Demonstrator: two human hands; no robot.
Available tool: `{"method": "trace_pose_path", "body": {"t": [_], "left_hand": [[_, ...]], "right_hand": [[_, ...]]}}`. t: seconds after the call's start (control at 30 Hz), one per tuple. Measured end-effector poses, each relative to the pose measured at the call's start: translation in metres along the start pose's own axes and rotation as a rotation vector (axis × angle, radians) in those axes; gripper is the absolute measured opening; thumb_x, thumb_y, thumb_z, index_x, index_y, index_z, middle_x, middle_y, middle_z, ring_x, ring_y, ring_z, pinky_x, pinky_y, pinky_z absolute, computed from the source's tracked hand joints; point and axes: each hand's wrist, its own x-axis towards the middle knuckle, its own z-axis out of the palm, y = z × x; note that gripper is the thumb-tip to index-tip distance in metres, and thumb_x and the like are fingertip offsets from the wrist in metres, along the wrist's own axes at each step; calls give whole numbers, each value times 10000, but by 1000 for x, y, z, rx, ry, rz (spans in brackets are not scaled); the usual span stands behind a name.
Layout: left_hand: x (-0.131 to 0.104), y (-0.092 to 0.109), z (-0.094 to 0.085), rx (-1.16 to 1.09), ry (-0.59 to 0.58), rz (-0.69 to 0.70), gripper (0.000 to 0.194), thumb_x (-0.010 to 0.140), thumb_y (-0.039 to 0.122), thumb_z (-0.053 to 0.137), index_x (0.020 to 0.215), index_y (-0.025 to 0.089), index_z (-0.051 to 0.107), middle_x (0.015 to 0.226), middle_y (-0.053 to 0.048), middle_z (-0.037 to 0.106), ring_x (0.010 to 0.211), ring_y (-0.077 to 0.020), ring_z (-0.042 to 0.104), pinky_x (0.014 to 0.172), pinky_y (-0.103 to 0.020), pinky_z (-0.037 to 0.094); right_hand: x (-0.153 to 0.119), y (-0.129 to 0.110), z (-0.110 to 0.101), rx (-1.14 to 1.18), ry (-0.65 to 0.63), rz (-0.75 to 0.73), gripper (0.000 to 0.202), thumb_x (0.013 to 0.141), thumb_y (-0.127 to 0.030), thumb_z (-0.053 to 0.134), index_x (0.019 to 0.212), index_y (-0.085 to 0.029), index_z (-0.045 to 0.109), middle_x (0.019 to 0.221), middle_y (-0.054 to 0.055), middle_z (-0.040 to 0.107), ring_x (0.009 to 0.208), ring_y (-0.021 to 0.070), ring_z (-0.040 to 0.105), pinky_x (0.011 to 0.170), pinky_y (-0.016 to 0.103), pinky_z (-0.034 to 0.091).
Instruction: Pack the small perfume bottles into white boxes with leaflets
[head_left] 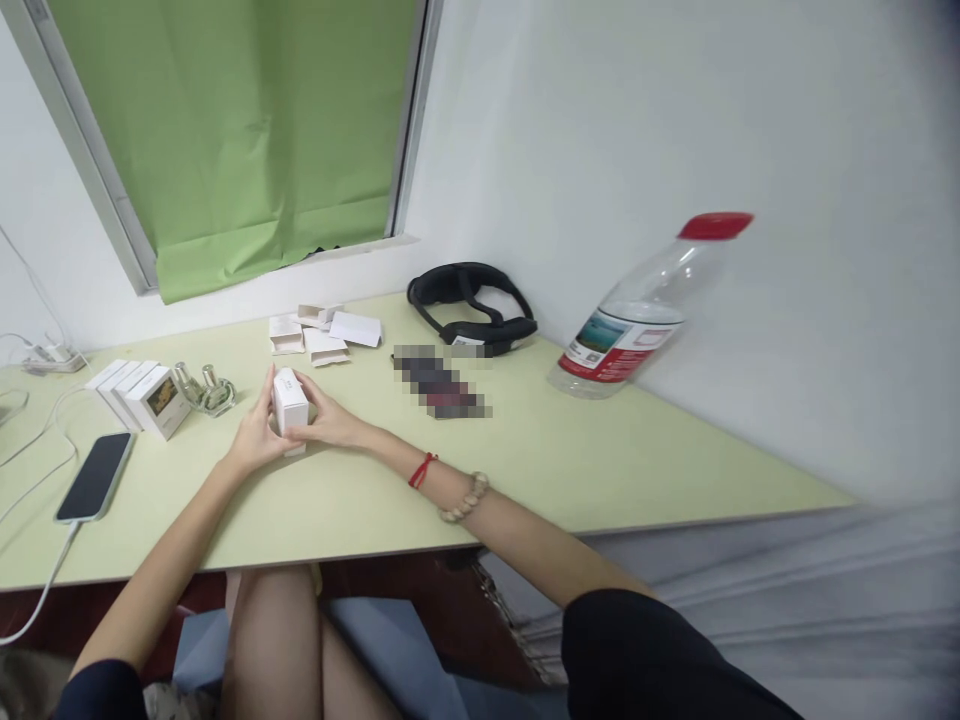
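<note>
A small white box (291, 402) stands upright between my two hands, over the pale green table. My left hand (257, 430) grips its left side, fingers reaching up along it. From the other side my right hand (326, 413) holds the same box, with the thumb low on its front. Left of my hands are small glass bottles (208, 390) with silvery caps, and beside them several white boxes (154, 395) in a row. Behind my hands lie several open, small white cartons (326, 345).
A phone (96, 477) with a white cable lies at the left of the table (525, 470). A black headset (476, 310) rests near the wall, with a blurred-out item (439, 380) before it. A large red-capped water bottle (626, 330) stands at the right.
</note>
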Motion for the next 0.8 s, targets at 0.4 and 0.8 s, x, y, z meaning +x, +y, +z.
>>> {"method": "trace_pose_path", "body": {"t": [0.4,0.8], "left_hand": [[-21,-4,-10,12,191,-204,546,737,438,643,1170,119,547,1057,-140,700,850,-241,681,714,-367,573],[-103,-11,-87,720,657,-217,660,748,485,656,1258,147,407,1433,-237,387,1360,-373,373,1065,-550,382]], "right_hand": [[1,-1,-15,-343,-145,127,710,701,-511,764,1275,-185,502,1197,118,629,1026,240,614,912,415,492],[-2,0,-12,-503,-168,143,620,736,-395,744,1295,-219,543,1111,72,643,944,194,609,873,366,495]]}}
